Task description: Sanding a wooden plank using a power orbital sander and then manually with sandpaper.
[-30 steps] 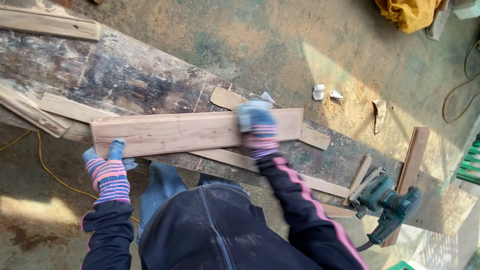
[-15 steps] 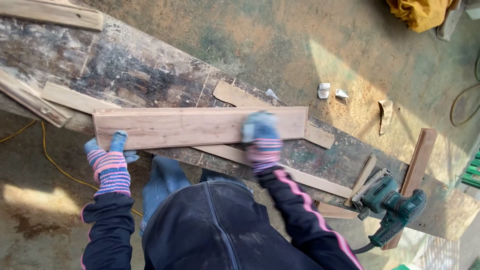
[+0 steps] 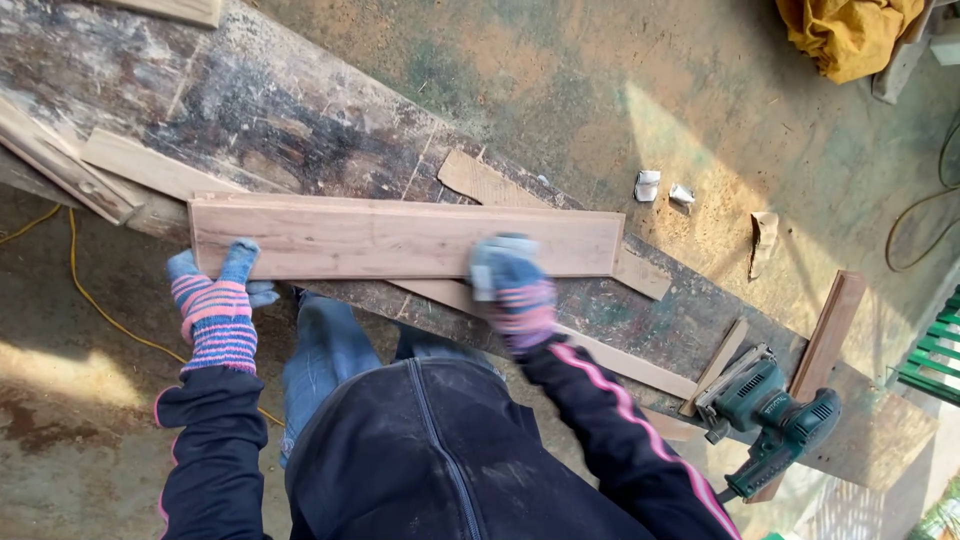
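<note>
A long pale wooden board [image 3: 380, 240] lies lengthwise on a worn, dark plank bench [image 3: 280, 120]. My left hand [image 3: 215, 310], in a pink-and-blue striped glove, grips the board's near left corner with its fingers on top. My right hand [image 3: 512, 290], gloved the same way and blurred by motion, presses on the board's near edge right of the middle. A small pale sheet that looks like sandpaper [image 3: 482, 283] shows under its fingers.
A green electric sander [image 3: 775, 415] rests on the bench's right end beside a reddish wood strip [image 3: 825, 335]. Thin offcuts [image 3: 480, 180] lie around the board. A yellow cable [image 3: 90, 300] runs over the floor at left, with paper scraps [image 3: 660, 187] and a yellow cloth [image 3: 850, 30] beyond.
My right hand has slid from the board's far side toward its near edge and slightly left. The left hand keeps its hold on the corner. The view has shifted a little.
</note>
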